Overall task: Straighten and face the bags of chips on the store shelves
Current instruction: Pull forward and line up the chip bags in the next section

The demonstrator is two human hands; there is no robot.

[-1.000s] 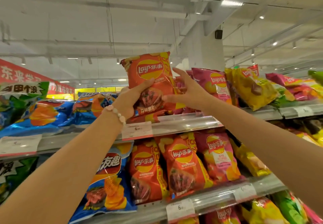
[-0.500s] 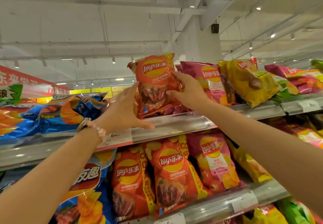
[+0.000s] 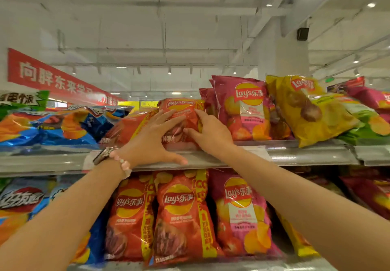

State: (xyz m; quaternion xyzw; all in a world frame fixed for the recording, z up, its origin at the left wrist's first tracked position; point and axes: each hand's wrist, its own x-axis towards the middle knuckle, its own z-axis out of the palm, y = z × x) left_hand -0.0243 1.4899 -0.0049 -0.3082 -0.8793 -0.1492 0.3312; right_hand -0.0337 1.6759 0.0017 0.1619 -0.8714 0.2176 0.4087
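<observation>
Top shelf (image 3: 295,154), store aisle, white ceiling overhead. Red chip bag (image 3: 181,110) leans back between both hands: left hand (image 3: 152,142) flat, fingers straight on its front; right hand (image 3: 209,131) pinches its right edge.

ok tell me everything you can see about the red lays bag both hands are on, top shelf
The red Lay's bag is a glossy, crinkled foil pack with a yellow-and-red logo near its top and a yellow strip at its right edge. It leans back on the upper shelf, between another red bag and a pink bag. The left hand lies flat across its front; the right hand holds its right side.
</observation>
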